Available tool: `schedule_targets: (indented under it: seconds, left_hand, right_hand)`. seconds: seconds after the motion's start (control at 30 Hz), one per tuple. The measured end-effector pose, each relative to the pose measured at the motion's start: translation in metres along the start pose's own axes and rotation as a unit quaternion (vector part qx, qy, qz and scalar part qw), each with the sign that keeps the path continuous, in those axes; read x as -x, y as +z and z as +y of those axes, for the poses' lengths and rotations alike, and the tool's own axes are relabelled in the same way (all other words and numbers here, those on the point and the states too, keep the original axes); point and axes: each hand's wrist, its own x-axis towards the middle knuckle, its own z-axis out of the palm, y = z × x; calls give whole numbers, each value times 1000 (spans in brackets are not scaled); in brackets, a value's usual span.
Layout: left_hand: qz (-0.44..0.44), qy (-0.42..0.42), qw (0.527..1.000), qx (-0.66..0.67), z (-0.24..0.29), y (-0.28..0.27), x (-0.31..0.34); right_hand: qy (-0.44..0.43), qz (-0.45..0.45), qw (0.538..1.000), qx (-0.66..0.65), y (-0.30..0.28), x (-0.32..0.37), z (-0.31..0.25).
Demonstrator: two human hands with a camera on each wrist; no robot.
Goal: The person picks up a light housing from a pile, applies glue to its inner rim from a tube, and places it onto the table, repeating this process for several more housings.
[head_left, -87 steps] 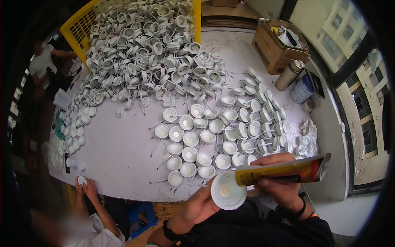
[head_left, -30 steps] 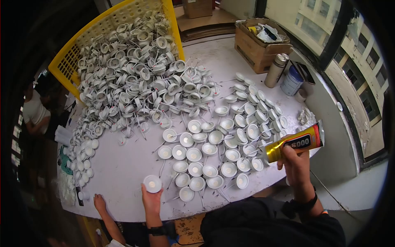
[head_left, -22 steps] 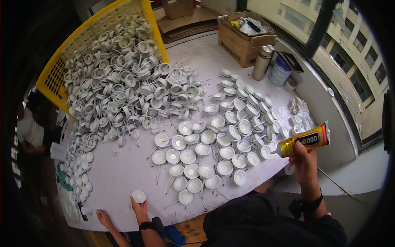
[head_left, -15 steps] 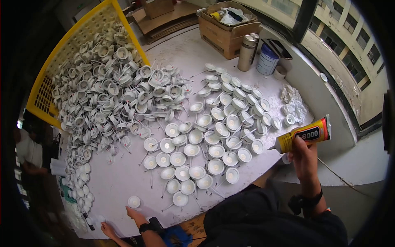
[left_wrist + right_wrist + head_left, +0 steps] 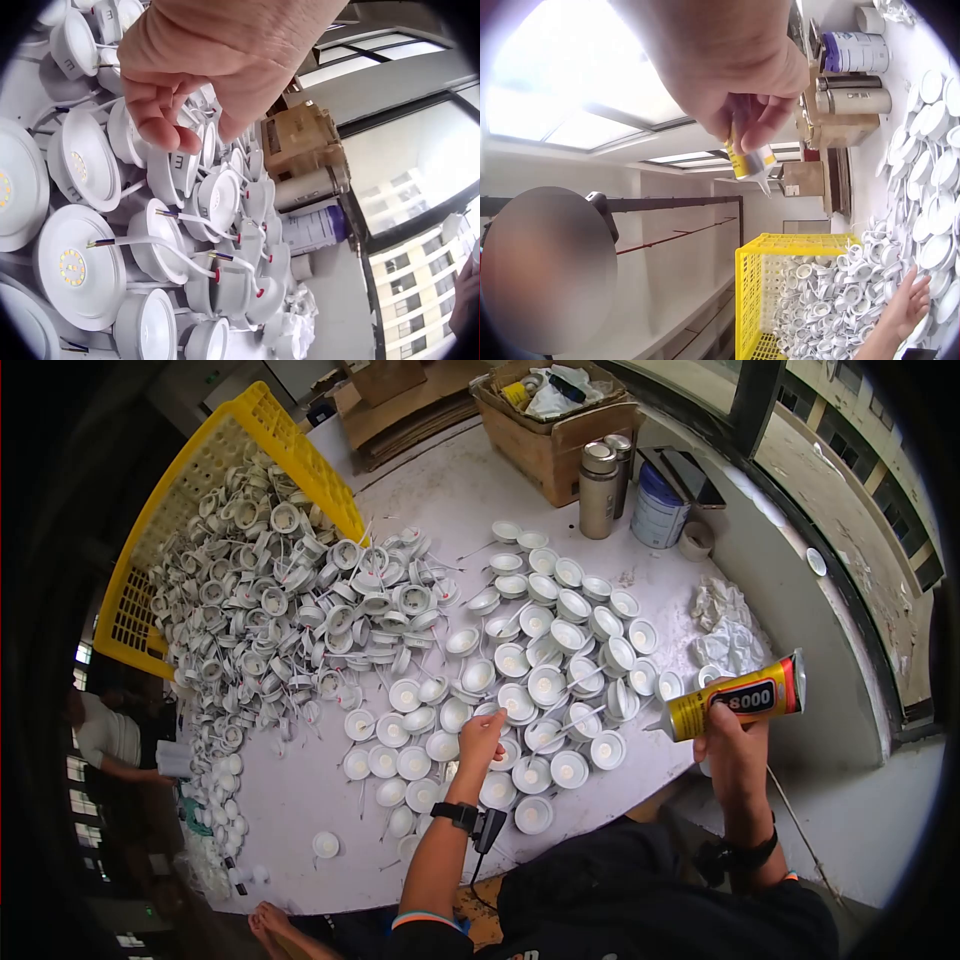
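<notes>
In the head view my left hand (image 5: 483, 740) is over the rows of white downlights (image 5: 533, 815), with nothing held in it. The left wrist view shows its fingers bent loosely, fingertips right at the rim of one downlight (image 5: 174, 174). My right hand (image 5: 738, 755) grips a yellow and black glue tube (image 5: 690, 712) by its middle, nozzle pointing left. From the right wrist, the tube's clear nozzle (image 5: 764, 184) shows below the fingers. A single downlight (image 5: 325, 845) lies face up on the table's left part.
A yellow crate (image 5: 130, 605) spills a heap of downlight housings (image 5: 270, 600) at the back left. A cardboard box (image 5: 545, 450), metal flask (image 5: 597, 490) and blue-lidded can (image 5: 657, 510) stand at the back right. Another person's hands (image 5: 270, 922) are at the front edge.
My left hand put a downlight down at the table's left, let go and swung right to the rows. My right hand keeps the glue tube, moved away from the downlight. The head view turned.
</notes>
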Motion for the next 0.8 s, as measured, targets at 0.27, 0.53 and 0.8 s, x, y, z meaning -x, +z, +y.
schedule_targets:
  seconds: [0.27,0.53,0.8]
  left_hand:
    - [71,-42,992,-97,3,21,-22]
    - [119,-26,984,-130,4,22,-21]
    - [115,33,992,-43,14,-5,18]
  right_hand:
    - [44,13,999,2,-31,-28,1]
    - [54,6,999,6,-27,-34,-1]
    - [38,-10,999,13,-19,-22,0]
